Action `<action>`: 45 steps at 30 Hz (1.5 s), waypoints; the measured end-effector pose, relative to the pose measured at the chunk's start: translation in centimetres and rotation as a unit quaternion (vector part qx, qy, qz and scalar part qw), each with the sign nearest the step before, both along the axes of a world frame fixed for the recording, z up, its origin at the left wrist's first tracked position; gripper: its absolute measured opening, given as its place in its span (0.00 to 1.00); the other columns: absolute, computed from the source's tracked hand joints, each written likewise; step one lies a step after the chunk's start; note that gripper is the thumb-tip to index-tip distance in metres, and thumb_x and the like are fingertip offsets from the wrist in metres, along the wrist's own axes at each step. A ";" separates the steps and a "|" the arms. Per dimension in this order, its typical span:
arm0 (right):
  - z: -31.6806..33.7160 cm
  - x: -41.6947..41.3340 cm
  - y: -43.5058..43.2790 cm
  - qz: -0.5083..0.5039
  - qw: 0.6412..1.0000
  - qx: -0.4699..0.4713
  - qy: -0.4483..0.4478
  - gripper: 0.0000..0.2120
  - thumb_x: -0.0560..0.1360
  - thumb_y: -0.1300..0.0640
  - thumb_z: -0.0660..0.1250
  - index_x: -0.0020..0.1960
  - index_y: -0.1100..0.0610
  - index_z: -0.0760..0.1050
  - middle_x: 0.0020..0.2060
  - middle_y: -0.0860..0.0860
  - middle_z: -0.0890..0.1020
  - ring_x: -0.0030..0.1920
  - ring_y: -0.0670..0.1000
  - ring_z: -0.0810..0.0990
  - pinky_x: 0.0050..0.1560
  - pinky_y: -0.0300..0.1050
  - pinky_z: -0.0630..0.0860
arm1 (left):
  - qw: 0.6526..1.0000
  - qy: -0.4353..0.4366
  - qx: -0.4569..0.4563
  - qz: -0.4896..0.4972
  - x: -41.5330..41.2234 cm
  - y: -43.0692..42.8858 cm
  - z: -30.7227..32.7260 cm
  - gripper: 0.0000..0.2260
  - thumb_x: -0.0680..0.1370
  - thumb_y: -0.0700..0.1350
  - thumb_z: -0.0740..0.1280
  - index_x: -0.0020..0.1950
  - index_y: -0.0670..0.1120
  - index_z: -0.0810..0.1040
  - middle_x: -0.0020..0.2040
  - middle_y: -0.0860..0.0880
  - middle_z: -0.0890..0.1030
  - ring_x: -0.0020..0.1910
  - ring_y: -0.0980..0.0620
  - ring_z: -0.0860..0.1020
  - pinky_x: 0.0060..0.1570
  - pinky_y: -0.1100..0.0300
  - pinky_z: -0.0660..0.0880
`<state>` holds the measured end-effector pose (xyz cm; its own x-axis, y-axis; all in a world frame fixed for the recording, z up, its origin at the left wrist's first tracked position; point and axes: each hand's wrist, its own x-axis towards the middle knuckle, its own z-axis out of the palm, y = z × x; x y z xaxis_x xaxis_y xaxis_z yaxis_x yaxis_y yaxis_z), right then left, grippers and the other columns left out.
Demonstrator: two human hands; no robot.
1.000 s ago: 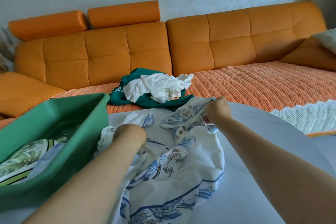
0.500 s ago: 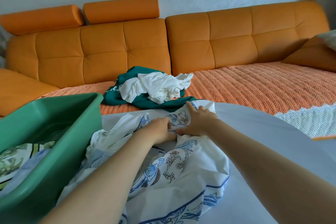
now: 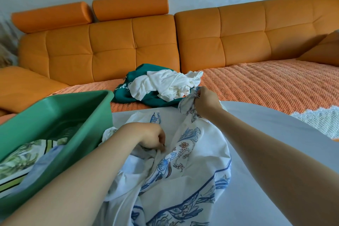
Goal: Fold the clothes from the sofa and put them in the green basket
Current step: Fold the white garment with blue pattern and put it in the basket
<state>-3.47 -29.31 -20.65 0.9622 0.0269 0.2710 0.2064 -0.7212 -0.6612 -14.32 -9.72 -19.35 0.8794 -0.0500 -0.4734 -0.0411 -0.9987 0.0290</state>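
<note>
The orange sofa (image 3: 113,49) runs behind the green basket (image 3: 55,115), its seat under a woven orange throw. The grey worktop (image 3: 275,134) carries the basket and stretches away to the basket's right, giving a flat place to fold within easy reach of it. The basket already holds folded pieces, a leafy print (image 3: 23,158) among them, so the task looks partly done. Just right of the basket a white cloth with blue figures (image 3: 192,170) lies rumpled on the worktop, touching the basket's near wall. Beyond the basket's far right corner, on the sofa seat, a dark green garment (image 3: 139,73) lies under a crumpled white garment (image 3: 165,84), both waiting unfolded. The right hand (image 3: 205,101), out past that same corner, has its fingers curled tight round a gathered edge of the blue-figured cloth, lifting it clear, probably to find a corner. The left hand (image 3: 148,135), close to the basket's right wall, pinches a fold of the same cloth low down, likely to draw the fabric taut between the two
</note>
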 end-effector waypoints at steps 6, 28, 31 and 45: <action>0.1 -0.3 1.2 0.105 0.978 0.177 0.044 0.32 0.78 0.59 0.68 0.78 0.54 0.58 0.67 0.57 0.74 0.53 0.51 0.79 0.45 0.39 0.75 | 0.908 -0.247 0.159 0.298 1.2 3.3 2.0 0.26 0.78 0.36 0.63 0.76 0.40 0.63 0.64 0.41 0.77 0.60 0.42 0.78 0.49 0.52 0.77; 2.3 -18.2 5.9 0.325 0.891 -0.292 0.126 0.35 0.71 0.29 0.66 0.60 0.58 0.80 0.55 0.54 0.83 0.56 0.54 0.79 0.61 0.52 0.75 | 0.974 -0.216 -0.050 0.048 -11.5 3.2 -1.6 0.20 0.76 0.55 0.67 0.66 0.56 0.68 0.62 0.53 0.72 0.63 0.50 0.71 0.58 0.52 0.72; 1.5 -19.8 5.9 0.341 0.893 -0.237 0.175 0.39 0.69 0.39 0.76 0.73 0.54 0.70 0.61 0.51 0.80 0.63 0.53 0.76 0.67 0.47 0.71 | 0.960 -0.232 -0.116 0.104 -12.2 3.3 -1.0 0.16 0.78 0.41 0.63 0.64 0.54 0.73 0.60 0.53 0.73 0.58 0.49 0.73 0.54 0.54 0.72; 4.7 -20.5 -2.7 0.351 0.885 -0.208 0.227 0.15 0.71 0.60 0.69 0.35 0.41 0.83 0.33 0.41 0.82 0.33 0.40 0.81 0.42 0.36 0.76 | 0.991 0.065 -0.116 -0.013 -17.7 1.2 5.2 0.03 0.79 0.47 0.67 0.47 0.54 0.81 0.37 0.56 0.76 0.35 0.55 0.73 0.37 0.62 0.70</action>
<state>-24.00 -32.02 -15.92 0.6767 0.6666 -0.3127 0.4803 -0.7215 -0.4987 -31.99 -8.55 -14.13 0.8093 -0.1933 -0.5547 -0.0483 -0.9630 0.2651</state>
